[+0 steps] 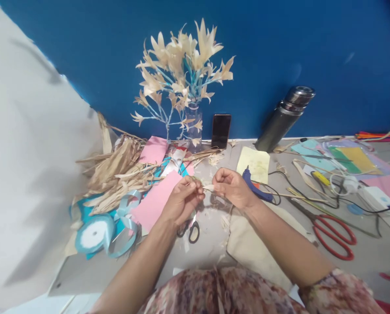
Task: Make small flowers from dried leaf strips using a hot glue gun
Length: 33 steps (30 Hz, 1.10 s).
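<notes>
A small pale piece of dried husk (208, 188) stretches between my two hands above the middle of the table. My left hand (184, 197) is closed, its thumb and fingers pinched at the left end of the piece. From the other side, my right hand (233, 188) pinches the right end between thumb and curled fingers. Black-handled scissors (194, 232) lie just below my left hand, partly hidden by it. Beside my right wrist rests a blue glue gun (255, 187). Husk flowers (178, 61) on blue-wrapped stems stand in a clear bottle (194, 124) behind my hands.
Dried husks (119, 170) pile up at the left, near a light-blue ribbon roll (95, 234) and pink paper (157, 198). A phone (220, 131) and a dark flask (283, 120) lean against the wall. Red-handled scissors (335, 235), cords and a power strip (383, 207) lie right.
</notes>
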### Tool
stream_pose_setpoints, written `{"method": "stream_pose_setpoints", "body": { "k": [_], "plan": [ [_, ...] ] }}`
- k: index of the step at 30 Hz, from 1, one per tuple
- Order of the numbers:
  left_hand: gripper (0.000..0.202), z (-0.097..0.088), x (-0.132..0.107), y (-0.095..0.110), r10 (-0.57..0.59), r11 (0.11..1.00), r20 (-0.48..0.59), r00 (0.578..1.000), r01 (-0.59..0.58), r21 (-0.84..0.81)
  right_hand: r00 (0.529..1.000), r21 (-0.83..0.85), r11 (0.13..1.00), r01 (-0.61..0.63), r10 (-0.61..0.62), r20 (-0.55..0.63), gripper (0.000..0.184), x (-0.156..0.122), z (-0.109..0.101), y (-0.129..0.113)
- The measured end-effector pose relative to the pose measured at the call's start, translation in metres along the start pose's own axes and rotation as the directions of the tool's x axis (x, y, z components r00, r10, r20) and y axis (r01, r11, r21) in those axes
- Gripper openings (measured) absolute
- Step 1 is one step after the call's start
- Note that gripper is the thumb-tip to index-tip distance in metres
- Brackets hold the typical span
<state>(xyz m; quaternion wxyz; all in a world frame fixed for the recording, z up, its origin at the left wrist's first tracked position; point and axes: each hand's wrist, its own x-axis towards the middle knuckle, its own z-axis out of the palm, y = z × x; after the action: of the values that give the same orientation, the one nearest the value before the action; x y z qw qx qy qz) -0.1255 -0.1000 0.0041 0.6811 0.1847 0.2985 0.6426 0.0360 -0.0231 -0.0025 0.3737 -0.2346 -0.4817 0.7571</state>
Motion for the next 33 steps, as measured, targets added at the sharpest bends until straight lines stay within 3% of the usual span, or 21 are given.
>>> {"method": "stream_pose_setpoints", "body": {
  "k": [3, 8, 16, 22, 25, 27, 28, 31, 33],
  "plan": [
    [0.025, -0.004, 0.002, 0.001, 0.06, 0.994, -0.026, 0.998, -0.058, 0.091, 0.988, -0.186, 0.978, 0.093, -0.114, -0.106, 0.036, -0.001, 0.003, -0.007],
    [0.03, 0.0, 0.002, 0.0, -0.022, 0.997, -0.123, 0.992, 0.031, 0.07, 0.96, -0.374, 0.916, 0.142, -0.219, -0.174, 0.03, -0.006, 0.009, -0.017],
    [0.034, 0.022, -0.002, -0.003, 0.039, 0.998, -0.226, 0.973, -0.027, 0.056, 0.955, -0.468, 0.87, 0.154, -0.253, -0.155, 0.017, -0.015, 0.013, -0.025],
    [0.033, 0.031, 0.002, -0.011, 0.123, 0.986, -0.185, 0.975, -0.1, 0.129, 0.946, -0.513, 0.847, 0.139, -0.266, -0.184, 0.017, -0.023, 0.015, -0.022],
    [0.033, 0.033, 0.008, -0.007, 0.159, 0.97, -0.188, 0.969, -0.118, 0.213, 0.948, -0.574, 0.808, 0.132, -0.273, -0.165, 0.016, -0.029, 0.004, -0.027],
    [0.033, 0.032, 0.016, -0.002, 0.168, 0.958, -0.202, 0.965, -0.111, 0.264, 0.939, -0.715, 0.694, 0.084, -0.296, -0.178, 0.011, -0.035, -0.013, -0.033],
    [0.033, 0.032, 0.022, 0.0, 0.173, 0.95, -0.209, 0.963, -0.107, 0.293, 0.931, -0.808, 0.588, 0.031, -0.311, -0.19, 0.01, -0.039, -0.025, -0.036],
    [0.031, 0.032, 0.042, 0.005, 0.198, 0.909, -0.229, 0.953, -0.09, 0.407, 0.935, -0.972, 0.152, -0.179, -0.282, -0.216, 0.009, -0.049, -0.061, -0.039],
    [0.031, 0.035, 0.059, 0.004, 0.195, 0.866, -0.22, 0.956, -0.062, 0.496, 0.941, -0.962, -0.045, -0.27, -0.223, -0.254, 0.018, -0.055, -0.079, -0.037]
  ]
}}
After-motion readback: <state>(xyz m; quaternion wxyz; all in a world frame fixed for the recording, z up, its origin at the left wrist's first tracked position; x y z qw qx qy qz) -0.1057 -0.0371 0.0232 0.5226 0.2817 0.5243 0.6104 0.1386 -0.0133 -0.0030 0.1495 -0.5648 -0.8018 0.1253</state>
